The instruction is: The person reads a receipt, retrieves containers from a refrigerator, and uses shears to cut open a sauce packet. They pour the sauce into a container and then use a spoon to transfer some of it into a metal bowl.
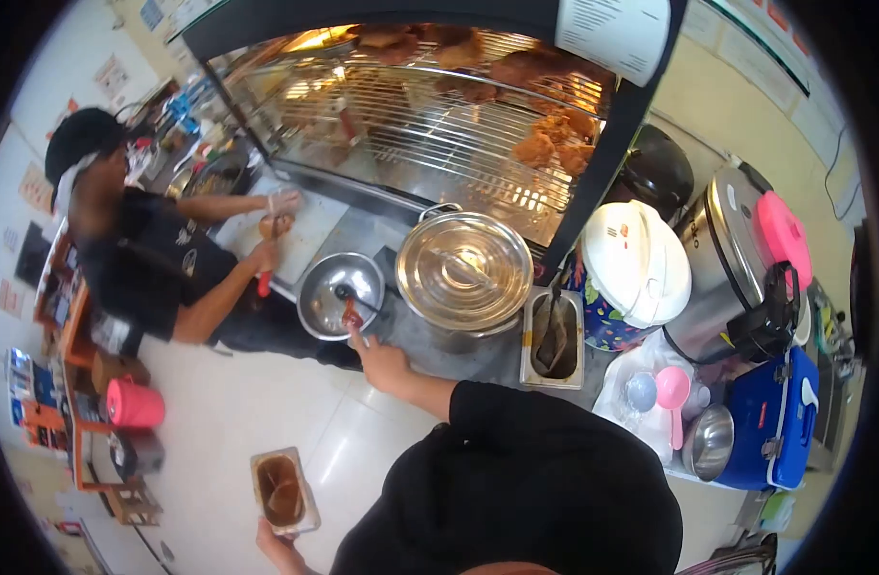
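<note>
My left hand (281,551) holds a small rectangular metal pan (307,494) by its lower side, over the floor. Brown sauce (284,489) covers the inside of the pan. Near the counter's edge, my right hand (384,366) reaches to the rim of a steel mixing bowl (315,311). Its fingers are pinched around a reddish piece (351,314) too small to name. A dark ladle (345,291) lies in the bowl.
A lidded steel pot (463,268) stands beside the bowl, below a glass display warmer (420,125) with fried chicken (555,144). Another pan with tongs (553,340) sits right of it. A co-worker (152,249) works at a white board (315,216). A blue cooler (770,422) is at right.
</note>
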A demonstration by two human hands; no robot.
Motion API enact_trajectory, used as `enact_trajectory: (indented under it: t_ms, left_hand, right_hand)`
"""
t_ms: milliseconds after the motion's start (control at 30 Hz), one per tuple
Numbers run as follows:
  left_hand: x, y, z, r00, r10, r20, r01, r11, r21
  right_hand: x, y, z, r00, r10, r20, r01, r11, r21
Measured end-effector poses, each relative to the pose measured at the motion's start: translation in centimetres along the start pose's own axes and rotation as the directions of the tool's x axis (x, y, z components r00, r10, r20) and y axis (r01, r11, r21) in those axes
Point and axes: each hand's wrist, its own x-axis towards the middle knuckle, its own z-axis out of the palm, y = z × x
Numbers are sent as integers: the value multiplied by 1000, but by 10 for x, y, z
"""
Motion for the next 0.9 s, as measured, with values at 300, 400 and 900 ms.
enact_trajectory:
  t_ms: [300, 400, 900]
  left_hand:
    - [-19, -31, -178, 966, -46, -256, -14, 973, -229]
    - [-37, -38, -246, 859, -39, -510, -95, 968, -234]
    - [-71, -89, -227, 320, 187, -929, -436, 900, 31]
  right_hand:
    - [-3, -62, -7, 996, 88, -26, -82, 979, 187]
    - [-11, -105, 18, 967, -75, -242, 116, 980, 160]
    - [2, -359, 157, 466, -885, -20, 685, 347, 641]
